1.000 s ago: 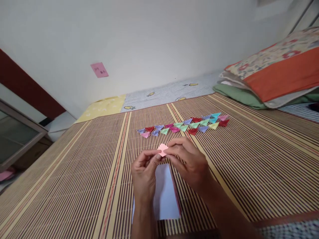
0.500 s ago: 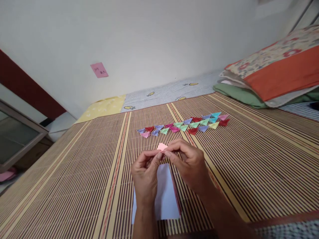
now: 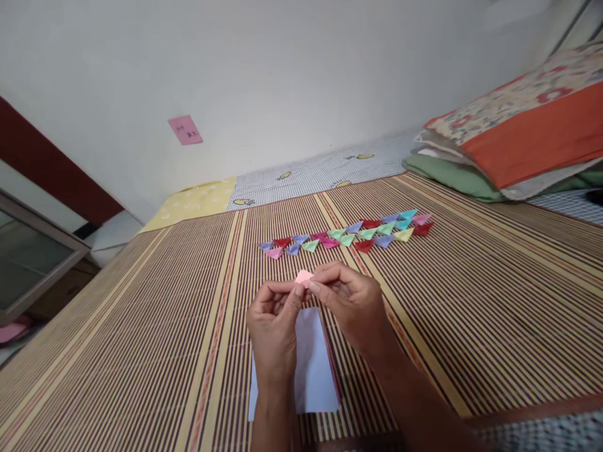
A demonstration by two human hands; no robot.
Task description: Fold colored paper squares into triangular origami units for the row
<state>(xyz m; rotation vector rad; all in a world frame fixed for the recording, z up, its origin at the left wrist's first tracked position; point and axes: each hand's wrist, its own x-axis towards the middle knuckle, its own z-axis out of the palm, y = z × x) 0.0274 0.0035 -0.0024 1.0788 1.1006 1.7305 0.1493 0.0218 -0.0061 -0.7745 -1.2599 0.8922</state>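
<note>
Between left hand (image 3: 273, 326) and right hand (image 3: 357, 307), pink paper (image 3: 304, 276), partly hidden

Pink piece (image 3: 304, 277): matt paper | mat (image 3: 155, 326): slatted (bamboo-like) | cushion (image 3: 532, 138): cloth

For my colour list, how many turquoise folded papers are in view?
2: one turquoise paper beside the rightmost pink paper, the other turquoise paper just in front.

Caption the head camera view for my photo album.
Left hand and right hand pinch a pink paper over a striped mat, with colorful folded papers in rows beyond.
</note>
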